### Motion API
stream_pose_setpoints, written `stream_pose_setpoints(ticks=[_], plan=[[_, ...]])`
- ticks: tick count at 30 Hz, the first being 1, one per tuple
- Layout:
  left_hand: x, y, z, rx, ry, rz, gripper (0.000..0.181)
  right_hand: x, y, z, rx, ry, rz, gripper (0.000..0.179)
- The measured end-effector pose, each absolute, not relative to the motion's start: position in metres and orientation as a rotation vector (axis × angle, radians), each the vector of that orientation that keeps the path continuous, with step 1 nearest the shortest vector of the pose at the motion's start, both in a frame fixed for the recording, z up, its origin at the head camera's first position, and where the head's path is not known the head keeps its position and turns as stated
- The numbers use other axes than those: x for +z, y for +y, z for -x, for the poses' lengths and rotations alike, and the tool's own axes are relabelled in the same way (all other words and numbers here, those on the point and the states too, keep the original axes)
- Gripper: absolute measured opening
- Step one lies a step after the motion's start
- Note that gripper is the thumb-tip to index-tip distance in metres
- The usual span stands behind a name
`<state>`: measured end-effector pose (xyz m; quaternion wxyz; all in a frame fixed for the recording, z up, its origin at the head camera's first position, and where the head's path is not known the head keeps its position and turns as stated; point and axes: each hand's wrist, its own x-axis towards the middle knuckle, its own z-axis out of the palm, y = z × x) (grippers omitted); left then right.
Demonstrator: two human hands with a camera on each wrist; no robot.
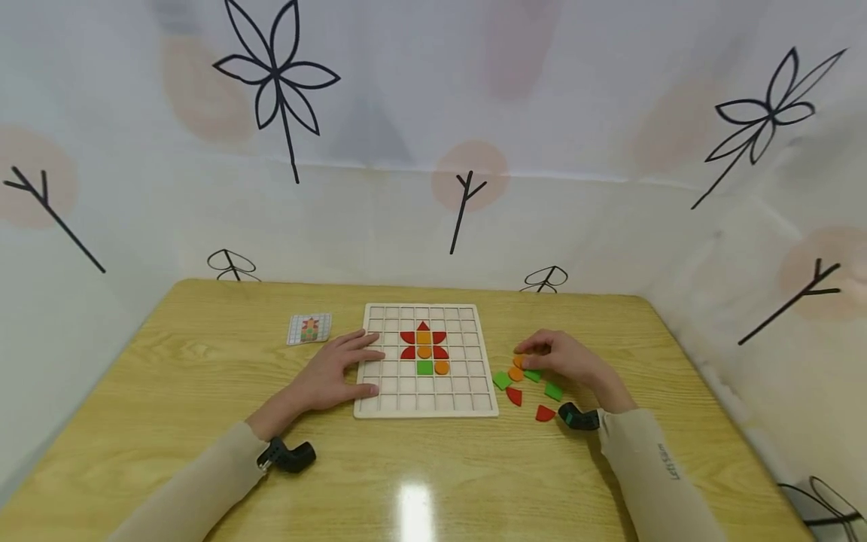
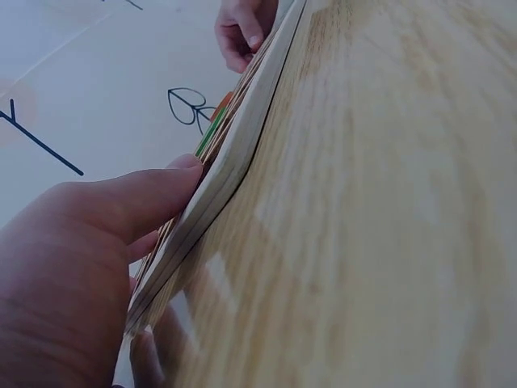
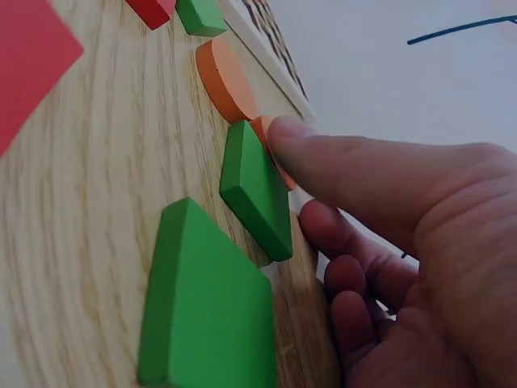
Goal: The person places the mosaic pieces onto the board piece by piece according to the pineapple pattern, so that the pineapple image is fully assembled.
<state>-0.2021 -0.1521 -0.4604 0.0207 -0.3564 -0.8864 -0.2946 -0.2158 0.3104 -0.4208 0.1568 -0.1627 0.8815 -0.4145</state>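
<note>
My left hand (image 1: 336, 374) lies with its fingers spread over the left edge of a white gridded board (image 1: 427, 405); in the left wrist view its thumb (image 2: 161, 194) touches the rim. Near the board's middle, red, orange and green pieces form a pattern, with a green square (image 1: 424, 367) beside an orange disc (image 1: 442, 367) in its lowest row. Right of the board, my right hand (image 1: 562, 357) pinches an orange piece (image 1: 518, 361) between thumb and fingers, partly hidden. Right beside it are another orange disc (image 3: 226, 81) and a green square (image 3: 258, 194).
Loose around the right hand lie more green squares (image 1: 553, 391) and two red quarter-circle pieces (image 1: 545, 413). A small card (image 1: 309, 329) printed with a coloured pattern lies left of the board. Behind the wooden table (image 1: 433, 482) hangs a patterned white cloth (image 1: 379, 218).
</note>
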Motion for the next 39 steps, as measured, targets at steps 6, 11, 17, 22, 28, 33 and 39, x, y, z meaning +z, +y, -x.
stream_pose_setpoints(ticks=[6, 11, 17, 22, 28, 33, 39], plan=[[-0.462, -0.153, 0.201, -0.932, -2.739, 1.105, 0.058, -0.422, 0.305, 0.216, -1.173, 2.542, 0.441, 0.023], [-0.461, -0.153, 0.202, -0.929, -2.733, 1.110, 0.057, -0.423, 0.305, 0.215, -1.182, 2.553, 0.426, 0.018], [-0.460, -0.154, 0.201, -0.931, -2.739, 1.101, 0.057, -0.425, 0.304, 0.214, -1.234, 2.555, 0.388, 0.015], [-0.458, -0.153, 0.200, -0.940, -2.741, 1.103, 0.056, -0.422, 0.304, 0.214, -1.265, 2.592, 0.321, 0.016], [-0.457, -0.152, 0.199, -0.943, -2.748, 1.099, 0.056, -0.416, 0.297, 0.212, -1.395, 2.588, 0.250, 0.021], [-0.460, -0.152, 0.200, -0.933, -2.761, 1.089, 0.057, -0.417, 0.289, 0.213, -1.484, 2.616, 0.218, 0.030], [-0.459, -0.152, 0.201, -0.933, -2.755, 1.094, 0.057, -0.416, 0.266, 0.216, -1.603, 2.505, 0.239, 0.030]])
